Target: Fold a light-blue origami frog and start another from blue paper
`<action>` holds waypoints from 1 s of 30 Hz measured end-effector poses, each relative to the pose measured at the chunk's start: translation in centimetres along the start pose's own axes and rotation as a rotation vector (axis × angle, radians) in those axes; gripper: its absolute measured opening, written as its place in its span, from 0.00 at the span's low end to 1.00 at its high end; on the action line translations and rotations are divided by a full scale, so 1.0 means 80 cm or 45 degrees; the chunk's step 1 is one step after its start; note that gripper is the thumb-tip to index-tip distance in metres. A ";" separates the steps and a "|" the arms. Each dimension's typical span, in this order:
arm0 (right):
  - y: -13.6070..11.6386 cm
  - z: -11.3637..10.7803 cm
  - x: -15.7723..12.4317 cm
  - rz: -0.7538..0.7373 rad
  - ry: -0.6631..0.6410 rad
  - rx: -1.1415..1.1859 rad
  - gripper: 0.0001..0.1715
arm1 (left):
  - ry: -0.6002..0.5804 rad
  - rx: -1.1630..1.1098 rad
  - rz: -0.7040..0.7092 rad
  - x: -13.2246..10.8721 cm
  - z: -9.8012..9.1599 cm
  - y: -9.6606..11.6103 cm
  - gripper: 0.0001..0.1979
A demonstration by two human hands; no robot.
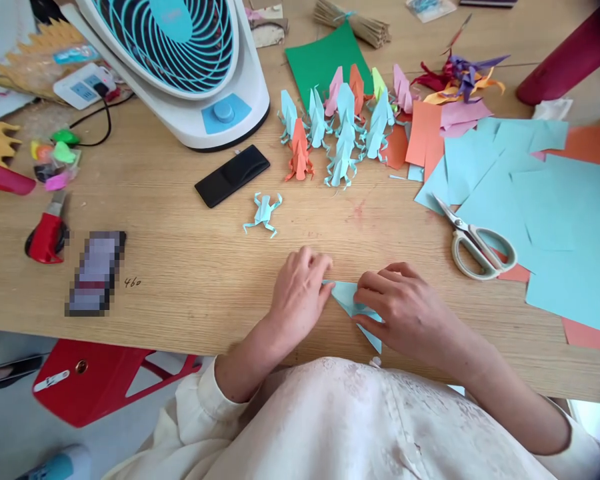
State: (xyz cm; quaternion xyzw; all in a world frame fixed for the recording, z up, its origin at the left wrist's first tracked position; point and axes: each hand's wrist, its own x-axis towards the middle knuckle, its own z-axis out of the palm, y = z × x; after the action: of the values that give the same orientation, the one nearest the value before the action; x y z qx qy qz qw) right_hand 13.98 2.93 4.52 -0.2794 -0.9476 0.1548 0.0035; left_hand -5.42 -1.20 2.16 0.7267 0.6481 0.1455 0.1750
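A light blue sheet of folded origami paper lies at the table's near edge, its folds making triangular shapes. At its left corner, my left hand has curled fingers and a thumb closed on the tip. Over the right part, my right hand grips the paper between thumb and fingers, hiding much of that side. Beyond my hands sits a finished light blue paper frog with bent legs. Farther back stand several folded paper figures in light blue, orange, pink and yellow-green.
Scissors rest partly on light blue sheets at right. A black case lies before a white fan. A blurred phone and a red-handled cutter are at left. Behind the figures is a green sheet.
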 end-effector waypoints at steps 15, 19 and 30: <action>0.029 0.008 -0.010 -0.001 0.024 0.161 0.11 | -0.154 0.029 0.636 -0.004 -0.001 -0.028 0.08; 0.024 0.004 -0.014 0.065 0.038 0.175 0.10 | -0.109 -0.009 0.586 -0.002 0.005 -0.028 0.08; 0.021 0.015 -0.007 0.147 0.141 0.128 0.15 | -0.060 -0.110 0.476 0.003 0.006 -0.037 0.04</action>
State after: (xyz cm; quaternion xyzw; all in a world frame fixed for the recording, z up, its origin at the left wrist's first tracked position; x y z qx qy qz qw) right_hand 15.25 3.63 2.92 -0.3411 -0.9193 0.1863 0.0610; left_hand -7.81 -0.67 0.44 0.8296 0.4906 0.1862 0.1909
